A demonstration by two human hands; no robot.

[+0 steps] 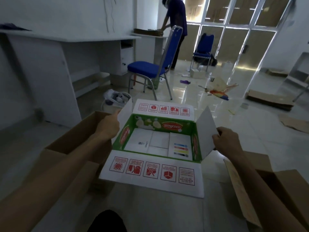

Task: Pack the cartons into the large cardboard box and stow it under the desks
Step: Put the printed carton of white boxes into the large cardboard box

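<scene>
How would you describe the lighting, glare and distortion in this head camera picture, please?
Head view: dim and bluish overall; the window blows out with bright glare, mirrored on the glossy floor; wide-angle bending curves the desk edges; the green box stays fairly sharp, while the far person is soft.

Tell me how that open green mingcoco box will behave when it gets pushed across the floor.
The green box probably slides easily on the glossy tiled floor. White cartons fill its bottom, so it likely feels weighty. Its open flaps look thin and would flex.
</scene>
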